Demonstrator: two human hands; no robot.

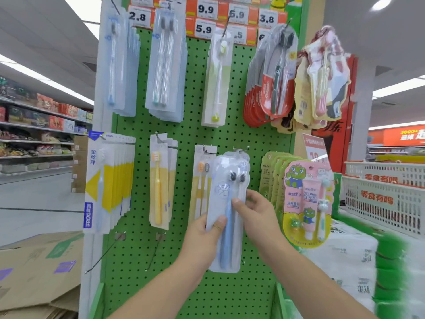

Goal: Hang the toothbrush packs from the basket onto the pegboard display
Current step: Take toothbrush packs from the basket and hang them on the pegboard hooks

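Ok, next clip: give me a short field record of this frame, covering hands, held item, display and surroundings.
left hand: grips lower left edge of the clear two-brush toothbrush pack
right hand: pinches the pack's right side
pack top: at a lower-row metal hook; whether threaded, cannot tell
display: green perforated pegboard, most hooks hold packs
empty hooks: two bare, bottom left
right side: white plastic baskets
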